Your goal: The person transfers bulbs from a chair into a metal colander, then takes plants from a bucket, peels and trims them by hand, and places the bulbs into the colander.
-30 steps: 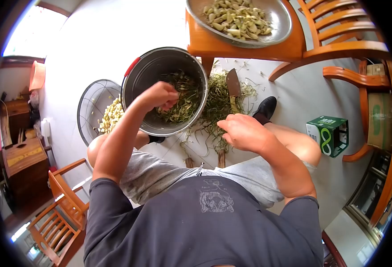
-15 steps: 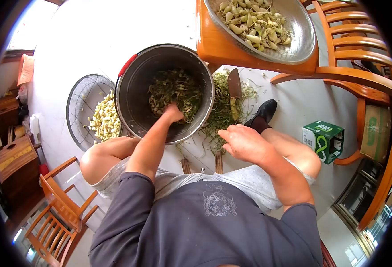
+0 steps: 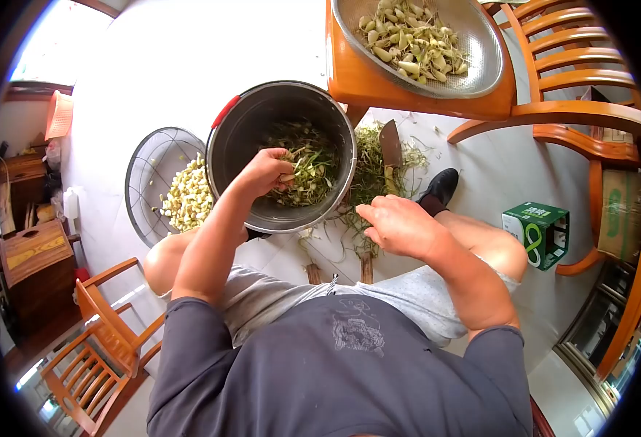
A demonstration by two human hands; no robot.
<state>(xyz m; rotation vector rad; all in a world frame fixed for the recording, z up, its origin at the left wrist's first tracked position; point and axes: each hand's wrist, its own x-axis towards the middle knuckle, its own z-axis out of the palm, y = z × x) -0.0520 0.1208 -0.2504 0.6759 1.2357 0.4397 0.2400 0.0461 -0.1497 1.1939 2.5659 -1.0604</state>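
Observation:
My left hand is inside the dark pot, its fingers closed round some of the leafy green stalks. My right hand hangs over the near edge of a pile of cut greens, fingers curled together; what they hold, if anything, is too small to make out. A cleaver lies on that pile beyond my right hand, blade pointing away. Left of the pot, pale peeled pieces fill part of a wire basket.
A metal colander of pale bulbs with stems stands on an orange wooden stool. A green box sits on the floor beyond my right knee. Wooden chairs are at the right, another at the lower left.
My left hand went down into the greens in the pot and has come back up with some between its fingers. My right hand has stayed near the pile. The view has shifted slightly.

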